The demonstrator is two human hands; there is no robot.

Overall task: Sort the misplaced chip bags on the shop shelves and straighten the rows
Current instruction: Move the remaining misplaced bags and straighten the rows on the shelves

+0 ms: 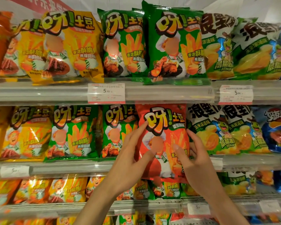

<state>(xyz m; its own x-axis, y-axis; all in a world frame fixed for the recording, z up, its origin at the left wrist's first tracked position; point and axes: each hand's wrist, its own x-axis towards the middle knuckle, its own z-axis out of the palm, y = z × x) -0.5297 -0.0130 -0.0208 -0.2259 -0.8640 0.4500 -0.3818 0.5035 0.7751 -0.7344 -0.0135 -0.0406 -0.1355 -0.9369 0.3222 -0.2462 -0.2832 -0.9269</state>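
Shop shelves (152, 93), several tiers, clear rail fronts, stocked with snack bags standing upright.

Top tier: yellow bags (75, 46) and green bags (175, 44), both printed "呀!土豆" and "香浓酥脆", with a chef figure and fries; to the right, corn-soup bags (217, 46) with a cartoon turtle.

Price tags: one (106, 93) reads "5.90"; a second (236, 94) starts with "5", remainder blurred.

Middle tier: yellow, green, green, then one red bag (164, 140) among them, marked "呀!土豆"; flavour line too small to read. Long axis vertical, tilted slightly, logo up, lower edge hanging over the rail.

Left hand (133, 153): fingers extended, index tip on the logo, thumb on the bag's front.

Right hand (193, 153): fingers curled round the bag's right edge, thumb across its front, holding it.

Blue bags (274, 130) at far right.
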